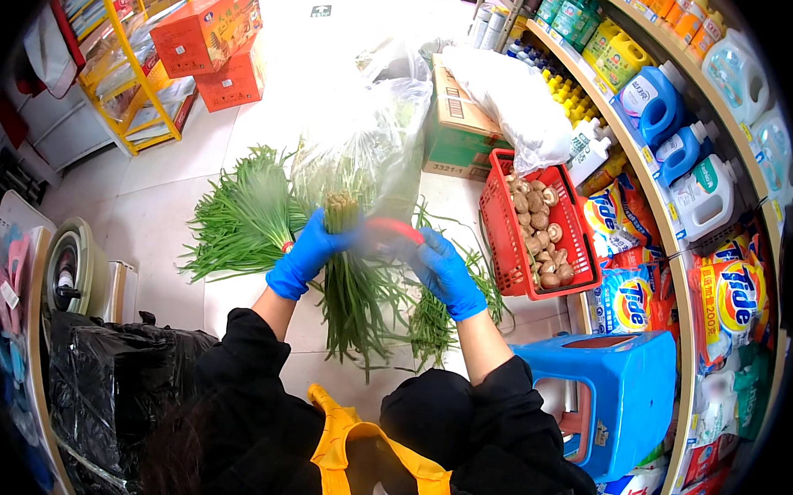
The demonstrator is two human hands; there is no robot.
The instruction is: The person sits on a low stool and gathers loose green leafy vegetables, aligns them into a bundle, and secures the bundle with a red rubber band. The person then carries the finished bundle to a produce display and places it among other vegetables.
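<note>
My left hand (313,251), in a blue glove, is wrapped round a bunch of long green chives (352,303). The bunch hangs with its pale stem ends up and its leaves toward me. Blue-gloved too, my right hand (448,275) pinches a curved red strip (396,228) that arcs toward the stems; blur hides whether it touches them. Left of the held bunch, a larger spread of chives (243,210) lies on the floor, with a red tie near its stems. Under and behind my right hand lie loose chives (435,331).
A clear plastic bag (366,140) stands ahead, next to a cardboard box (460,118). At right are a red basket (500,243) of mushrooms, a blue stool (625,390) and shelves of detergent. Red cartons (207,31) sit far left; a black plastic bag (116,386) is near left.
</note>
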